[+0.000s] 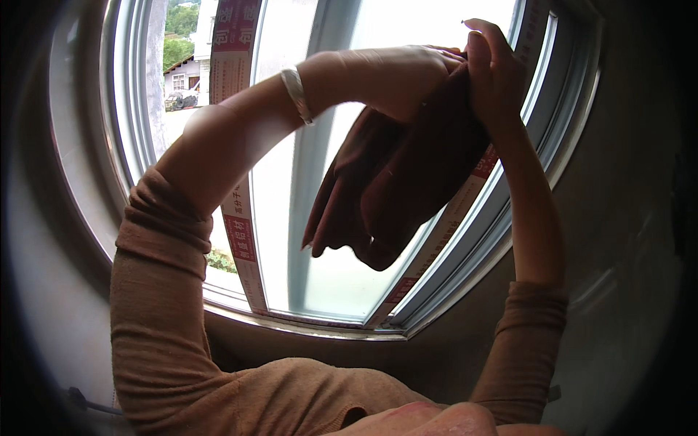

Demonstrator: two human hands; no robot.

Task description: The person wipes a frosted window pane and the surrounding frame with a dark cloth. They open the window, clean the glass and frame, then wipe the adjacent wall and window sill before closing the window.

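Observation:
A dark maroon cloth [420, 163] hangs in loose folds in front of the window, its lower edge uneven. Reaching across from the left, my left hand [431, 73] grips the cloth near its top; the fingers are partly hidden behind the fabric. A silver bangle [296, 94] circles the left wrist. My right hand [495, 79] holds the upper right edge of the cloth, close beside the left hand, with one finger extended up and to the left. Both arms are raised, and the brown sleeves [158, 305] are pushed up to about the elbows.
Behind the cloth stands a sliding window with frosted panes [332, 289] and a pale metal frame [316, 163]. Printed protective tape [240, 234] covers parts of the frame. Walls [611, 272] flank the window. Through the left opening a building [182, 82] and trees [180, 27] show outside.

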